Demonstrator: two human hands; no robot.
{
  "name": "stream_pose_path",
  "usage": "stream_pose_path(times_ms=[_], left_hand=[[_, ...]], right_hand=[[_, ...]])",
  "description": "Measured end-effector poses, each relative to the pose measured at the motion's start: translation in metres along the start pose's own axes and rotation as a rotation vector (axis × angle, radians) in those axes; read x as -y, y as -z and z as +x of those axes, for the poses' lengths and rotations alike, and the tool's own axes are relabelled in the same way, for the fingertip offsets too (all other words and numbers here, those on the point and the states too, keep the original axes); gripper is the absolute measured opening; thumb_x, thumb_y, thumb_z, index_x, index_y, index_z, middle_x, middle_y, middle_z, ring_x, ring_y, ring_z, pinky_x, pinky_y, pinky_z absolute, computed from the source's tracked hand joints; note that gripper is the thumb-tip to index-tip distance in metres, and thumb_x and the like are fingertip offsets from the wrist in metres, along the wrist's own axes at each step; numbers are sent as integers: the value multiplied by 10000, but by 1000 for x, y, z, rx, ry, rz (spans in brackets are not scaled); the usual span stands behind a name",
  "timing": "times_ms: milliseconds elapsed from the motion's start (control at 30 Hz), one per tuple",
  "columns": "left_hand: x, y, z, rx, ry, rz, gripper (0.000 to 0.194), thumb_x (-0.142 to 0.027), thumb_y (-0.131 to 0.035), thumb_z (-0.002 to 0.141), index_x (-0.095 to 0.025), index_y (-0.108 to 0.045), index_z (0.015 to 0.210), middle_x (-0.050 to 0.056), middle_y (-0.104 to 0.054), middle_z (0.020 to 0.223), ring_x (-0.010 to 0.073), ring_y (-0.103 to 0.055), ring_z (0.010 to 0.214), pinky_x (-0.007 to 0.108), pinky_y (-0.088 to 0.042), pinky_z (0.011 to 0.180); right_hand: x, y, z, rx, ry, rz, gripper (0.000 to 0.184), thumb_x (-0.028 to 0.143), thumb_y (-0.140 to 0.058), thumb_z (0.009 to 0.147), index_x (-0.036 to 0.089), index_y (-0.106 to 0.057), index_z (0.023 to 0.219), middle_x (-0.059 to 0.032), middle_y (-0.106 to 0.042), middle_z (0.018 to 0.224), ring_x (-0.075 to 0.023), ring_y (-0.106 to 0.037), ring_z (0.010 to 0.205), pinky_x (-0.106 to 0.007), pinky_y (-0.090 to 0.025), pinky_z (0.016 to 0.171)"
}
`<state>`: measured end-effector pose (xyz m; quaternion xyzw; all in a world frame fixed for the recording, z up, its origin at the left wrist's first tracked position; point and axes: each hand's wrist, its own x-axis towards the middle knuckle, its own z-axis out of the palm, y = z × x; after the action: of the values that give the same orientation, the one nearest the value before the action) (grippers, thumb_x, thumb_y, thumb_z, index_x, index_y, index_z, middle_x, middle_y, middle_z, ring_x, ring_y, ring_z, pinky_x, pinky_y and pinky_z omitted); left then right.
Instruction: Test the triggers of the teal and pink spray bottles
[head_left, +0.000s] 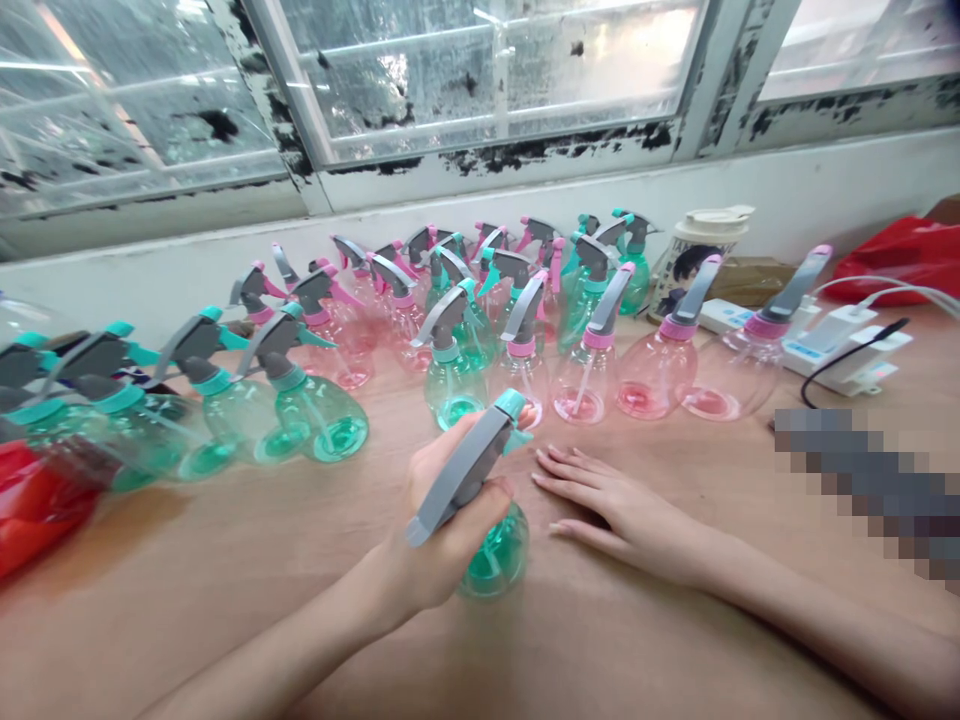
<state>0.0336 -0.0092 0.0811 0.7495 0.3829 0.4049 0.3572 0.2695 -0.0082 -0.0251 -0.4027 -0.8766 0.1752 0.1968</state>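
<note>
A green spray bottle [499, 555] with a grey and teal trigger head stands at the front of the table. My left hand [442, 520] is wrapped round its neck, just under the head, and hides part of the bottle. To the right, my right hand [604, 500] lies flat on the table with its fingers stretched out, apart from the bottle and holding nothing. Just behind my hands is a row of spray bottles, among them a green one [454, 385] and a pink one [581, 385] with a pink collar.
Several green spray bottles [322, 420] line the left side, and more pink and green ones crowd toward the window wall. A red plastic bag [37, 510] lies at the left edge. On the right are a patterned cup [694, 260], a power strip with chargers [847, 345] and another red bag [900, 260].
</note>
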Motion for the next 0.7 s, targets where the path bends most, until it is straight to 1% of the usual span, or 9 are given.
stream_pose_path(times_ms=[100, 200, 333, 400, 467, 567, 700], left_hand=[[-2, 0, 1, 3, 24, 2, 165, -209, -549, 847, -210, -649, 978, 12, -637, 757, 190, -609, 703, 315, -514, 698], [-3, 0, 1, 12, 45, -9, 192, -215, -550, 850, -214, -651, 1013, 16, -648, 766, 197, -620, 711, 319, -520, 695], [-4, -1, 0, 5, 58, -19, 304, -215, -549, 844, -214, -633, 1137, 19, -666, 784, 212, -640, 747, 332, -532, 725], [-3, -2, 0, -6, 73, -8, 361, -205, -540, 837, -216, -618, 1189, 15, -668, 782, 207, -641, 722, 334, -535, 717], [-3, -3, 0, -11, 84, -3, 385, -195, -535, 831, -223, -613, 1206, 7, -664, 762, 194, -628, 660, 323, -531, 673], [-4, -4, 1, -13, 72, -9, 373, -191, -535, 820, -232, -622, 1180, -4, -652, 724, 180, -602, 592, 306, -511, 612], [-7, -3, 3, -27, 50, 21, 281, -192, -538, 794, -223, -642, 1053, -5, -644, 722, 170, -585, 587, 311, -514, 642]], right_hand=[[0, 0, 0, -4, 0, 0, 568, 484, -483, 975, 248, -385, 1482, -53, -315, 1565, -273, -268, 1454, -513, -258, 1188], [1, 0, 0, -10, 2, 5, 562, 476, -486, 976, 262, -378, 1485, -48, -314, 1564, -274, -267, 1454, -516, -262, 1186], [0, 0, -1, -21, 11, 22, 549, 463, -493, 976, 274, -386, 1481, -48, -328, 1559, -279, -280, 1449, -522, -265, 1184], [0, 1, 0, -12, 8, 14, 548, 468, -483, 979, 260, -395, 1478, -54, -332, 1556, -279, -279, 1450, -521, -264, 1185], [1, 2, 0, 6, 3, 0, 553, 480, -471, 981, 247, -398, 1477, -55, -326, 1559, -276, -269, 1453, -515, -263, 1187], [1, 2, 0, 23, -2, -18, 560, 493, -452, 985, 238, -394, 1480, -53, -315, 1564, -270, -260, 1456, -507, -259, 1189], [1, 1, 0, 12, 0, -18, 558, 491, -454, 985, 245, -388, 1482, -51, -317, 1565, -268, -262, 1456, -509, -264, 1187]])
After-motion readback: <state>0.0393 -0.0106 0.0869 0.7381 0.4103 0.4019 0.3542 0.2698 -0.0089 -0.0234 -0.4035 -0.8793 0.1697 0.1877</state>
